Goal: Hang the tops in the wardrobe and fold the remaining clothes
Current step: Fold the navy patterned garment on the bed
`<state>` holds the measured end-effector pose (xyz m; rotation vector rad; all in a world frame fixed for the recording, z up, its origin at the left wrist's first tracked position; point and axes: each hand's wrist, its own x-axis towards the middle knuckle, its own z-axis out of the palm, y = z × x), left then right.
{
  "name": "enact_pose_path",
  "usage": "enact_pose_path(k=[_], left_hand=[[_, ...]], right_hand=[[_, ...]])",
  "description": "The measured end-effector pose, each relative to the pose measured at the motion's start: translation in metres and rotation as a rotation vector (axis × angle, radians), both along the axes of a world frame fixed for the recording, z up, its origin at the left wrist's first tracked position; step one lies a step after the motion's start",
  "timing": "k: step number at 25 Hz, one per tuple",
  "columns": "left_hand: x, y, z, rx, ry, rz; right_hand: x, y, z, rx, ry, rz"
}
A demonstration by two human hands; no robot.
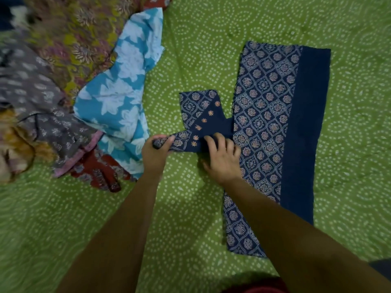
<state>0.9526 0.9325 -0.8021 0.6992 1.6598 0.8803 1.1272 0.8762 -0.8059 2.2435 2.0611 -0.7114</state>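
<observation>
My left hand (pixel 155 151) gripped the end of the navy printed top's sleeve (pixel 188 136), fingers curled round it. My right hand (pixel 222 157) lay with fingers spread, pressing where the sleeve met the body. The navy printed top (pixel 273 123) lay flat on the green bedsheet (pixel 190 208). A pile of clothes (pixel 63 92) sat to the left, apart from it.

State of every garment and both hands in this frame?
navy printed top: spread flat, partly folded
sleeve: being folded
left hand: grips sleeve end
right hand: presses fabric, fingers bent
clothes pile: heaped, unfolded
green bedsheet: spread underneath
</observation>
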Motion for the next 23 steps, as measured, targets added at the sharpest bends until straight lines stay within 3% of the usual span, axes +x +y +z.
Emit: enact_pose_path(k=[3,4,6,8,11,14,16,18,19,21,23], left_hand=[[0.000,0.006,0.010,-0.079,-0.246,-0.047],[-0.001,0.007,0.012,-0.104,-0.221,-0.108],[-0.003,0.008,0.013,-0.039,0.135,-0.307],[-0.006,0.012,0.009,0.141,0.476,-0.425],[0.002,0.024,0.023,0.283,0.532,-0.462],[0.032,0.040,0.046,0.292,0.485,-0.581],[0.057,0.054,0.060,0.251,0.250,-0.623],[0.075,0.074,0.060,0.228,0.132,-0.521],[0.077,0.085,0.052,0.178,0.178,-0.415],[0.071,0.103,0.028,0.008,0.508,-0.306],[0.074,0.113,0.006,0.009,0.866,-0.609]], right_hand=[[-0.011,0.010,0.002,0.057,0.020,-0.022],[-0.012,0.014,0.003,0.072,0.026,-0.043],[-0.013,0.018,0.003,0.088,0.043,-0.086],[-0.012,0.018,0.003,0.094,0.078,-0.104],[-0.018,0.013,0.007,0.143,0.125,-0.018],[-0.033,0.020,0.014,0.236,0.102,-0.041],[-0.035,0.034,0.024,0.334,0.177,-0.247],[-0.026,0.053,0.037,0.404,0.443,-0.651],[-0.018,0.062,0.044,0.417,0.604,-0.869],[-0.001,0.075,0.049,0.477,0.833,-1.150],[0.013,0.083,0.046,0.529,0.932,-1.214]])
